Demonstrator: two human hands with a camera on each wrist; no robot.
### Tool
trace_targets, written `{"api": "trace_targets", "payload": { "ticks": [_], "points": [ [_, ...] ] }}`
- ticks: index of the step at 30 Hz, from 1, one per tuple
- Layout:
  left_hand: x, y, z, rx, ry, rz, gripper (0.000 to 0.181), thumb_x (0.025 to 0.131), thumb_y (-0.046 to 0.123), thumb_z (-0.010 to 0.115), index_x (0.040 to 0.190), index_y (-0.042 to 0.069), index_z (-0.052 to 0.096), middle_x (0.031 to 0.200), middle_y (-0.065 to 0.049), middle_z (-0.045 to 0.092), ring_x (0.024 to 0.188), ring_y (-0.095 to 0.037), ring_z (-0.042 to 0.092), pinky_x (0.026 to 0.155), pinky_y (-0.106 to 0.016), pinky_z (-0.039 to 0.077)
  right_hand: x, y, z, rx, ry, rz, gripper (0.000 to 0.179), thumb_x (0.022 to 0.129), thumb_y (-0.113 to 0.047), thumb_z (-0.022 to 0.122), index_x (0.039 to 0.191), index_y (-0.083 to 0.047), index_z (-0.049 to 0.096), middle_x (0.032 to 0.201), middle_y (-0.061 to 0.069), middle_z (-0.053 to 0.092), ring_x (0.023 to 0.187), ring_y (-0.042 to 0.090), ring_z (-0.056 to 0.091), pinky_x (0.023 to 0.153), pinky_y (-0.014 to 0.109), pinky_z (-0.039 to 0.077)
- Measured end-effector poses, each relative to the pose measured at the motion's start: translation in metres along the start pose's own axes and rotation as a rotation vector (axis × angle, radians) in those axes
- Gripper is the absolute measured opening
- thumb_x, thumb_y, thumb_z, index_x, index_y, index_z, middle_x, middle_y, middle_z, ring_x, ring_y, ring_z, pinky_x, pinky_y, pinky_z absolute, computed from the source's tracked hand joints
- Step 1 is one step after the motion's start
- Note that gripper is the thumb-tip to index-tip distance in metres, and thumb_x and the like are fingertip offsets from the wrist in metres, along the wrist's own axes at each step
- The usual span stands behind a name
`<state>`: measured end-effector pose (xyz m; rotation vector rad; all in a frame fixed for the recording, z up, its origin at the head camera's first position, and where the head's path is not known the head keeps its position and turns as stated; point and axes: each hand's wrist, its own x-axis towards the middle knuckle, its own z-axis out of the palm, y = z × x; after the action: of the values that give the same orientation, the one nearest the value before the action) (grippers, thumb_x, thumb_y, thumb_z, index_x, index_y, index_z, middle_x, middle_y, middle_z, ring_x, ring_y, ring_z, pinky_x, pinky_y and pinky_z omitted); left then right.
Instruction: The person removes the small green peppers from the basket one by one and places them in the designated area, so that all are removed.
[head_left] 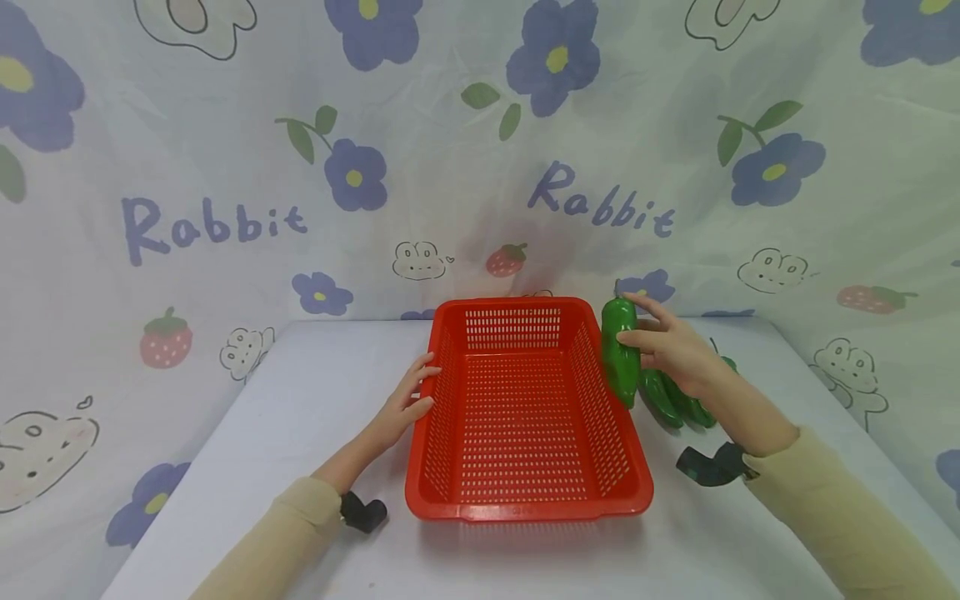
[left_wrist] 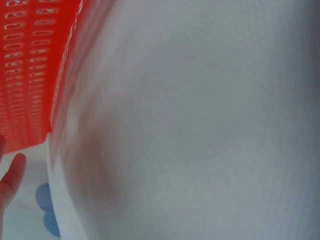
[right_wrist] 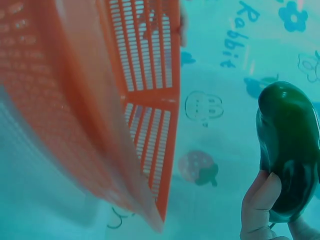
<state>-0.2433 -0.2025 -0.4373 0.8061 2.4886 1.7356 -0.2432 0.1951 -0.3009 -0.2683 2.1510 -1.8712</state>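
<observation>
A long green pepper hangs tip down at the right rim of the red plastic basket. My right hand holds it near its stem end, between thumb and fingers. In the right wrist view the same pepper shows large and glossy, with a thumb against it. At the basket's left side, my left hand rests its extended fingers on the rim. Only a few of that hand's fingertips appear at the edge of the left wrist view.
Several more green peppers lie on the white table right of the basket, partly behind the right hand and forearm. A printed cloth with flowers and rabbits hangs behind the table. Dark wrist-worn devices stick out beneath both sleeves.
</observation>
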Motion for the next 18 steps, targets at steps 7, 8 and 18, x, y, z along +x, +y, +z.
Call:
{"api": "trace_targets", "payload": {
  "ticks": [7,8,18],
  "points": [
    [-0.003,0.028,0.001,-0.007,-0.017,-0.029,0.047,0.088,-0.001,0.042,0.133,-0.008,0.031,0.150,-0.022,0.007,0.116,-0.041,0.036,0.081,-0.025,0.045,-0.008,0.002,-0.018,-0.046,0.028,0.005,0.071,0.091,-0.018,0.055,0.147,-0.024,0.013,0.134,0.021,0.031,0.088,0.006,0.058,0.076,0.025,0.049],
    [-0.004,0.032,0.001,-0.006,-0.019,-0.030,0.047,0.088,-0.001,0.042,0.133,-0.009,0.031,0.150,-0.022,0.007,0.115,-0.041,0.037,0.081,-0.024,0.045,-0.009,0.002,-0.020,-0.056,0.031,0.008,0.071,0.091,-0.018,0.055,0.147,-0.025,0.013,0.135,0.022,0.030,0.088,0.005,0.058,0.076,0.025,0.048],
    [-0.004,0.037,0.002,-0.009,-0.017,-0.032,0.046,0.088,0.000,0.042,0.132,-0.009,0.031,0.150,-0.022,0.007,0.117,-0.042,0.035,0.082,-0.025,0.044,-0.018,0.007,-0.044,-0.137,0.072,0.029,0.072,0.092,-0.023,0.053,0.148,-0.027,0.006,0.148,0.028,0.010,0.091,-0.001,0.053,0.081,0.024,0.042]
  ]
}}
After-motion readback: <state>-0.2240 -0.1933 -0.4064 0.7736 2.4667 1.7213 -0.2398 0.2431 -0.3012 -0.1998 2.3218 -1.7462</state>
